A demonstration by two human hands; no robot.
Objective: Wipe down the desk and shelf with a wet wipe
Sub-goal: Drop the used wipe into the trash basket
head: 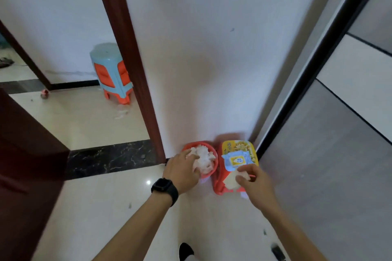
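Note:
A yellow wet wipe pack point(239, 147) with a pale blue flap lies on a red plastic stand point(218, 186) on the floor against the wall. My right hand point(253, 180) pinches a white wet wipe point(231, 180) just in front of the pack's flap. To the left stands a small red basket point(214, 168) heaped with crumpled white wipes point(203, 158). My left hand point(182, 170), with a black watch on its wrist, rests on that heap with its fingers curled into the wipes. No desk or shelf surface is in sight.
A grey cabinet front point(328, 154) rises at the right. A dark brown door frame point(131, 59) and open door point(21, 154) stand at the left. Blue and orange stacked stools point(110, 72) sit beyond the doorway. My shoe point(185, 250) is on the glossy tile floor.

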